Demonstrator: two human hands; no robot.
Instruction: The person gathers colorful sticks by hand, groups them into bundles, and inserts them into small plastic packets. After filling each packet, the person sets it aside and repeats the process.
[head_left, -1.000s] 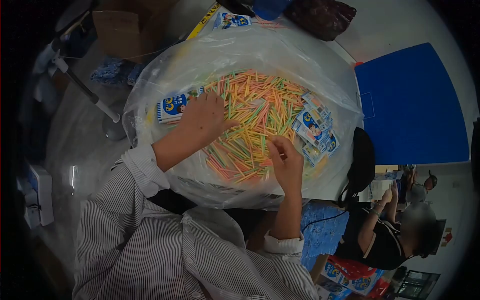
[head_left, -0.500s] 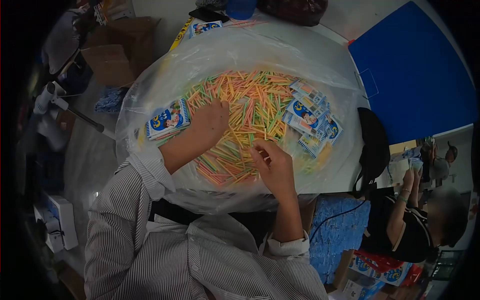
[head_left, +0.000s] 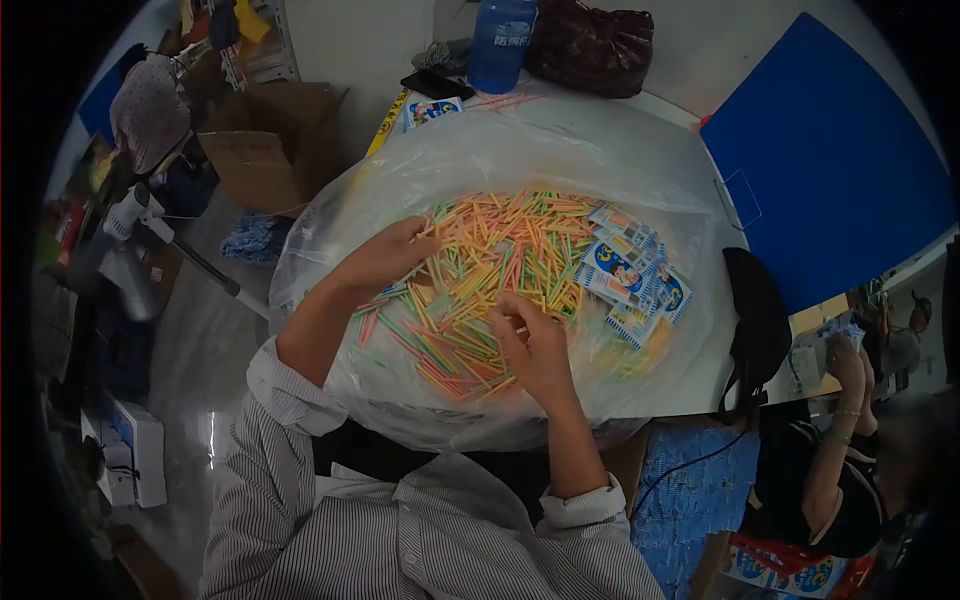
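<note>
A big clear plastic bag (head_left: 520, 150) lies open on the table and holds a heap of thin coloured sticks (head_left: 500, 260). My left hand (head_left: 385, 258) rests on the left side of the heap, fingers curled around a few sticks. At the heap's near edge my right hand (head_left: 535, 345) pinches sticks between thumb and fingers. Several blue printed packets (head_left: 630, 275) lie stacked on the right side of the heap, apart from both hands.
A blue bottle (head_left: 500, 40), a dark bag (head_left: 590, 45) and one more packet (head_left: 432, 108) sit at the far edge. A blue board (head_left: 830, 150) lies right, a cardboard box (head_left: 270, 140) left. Another person (head_left: 850, 440) sits at lower right.
My left hand slid from the middle of the heap to its left edge and curled on sticks; the packet beside it is out of sight. My right hand stayed at the near edge.
</note>
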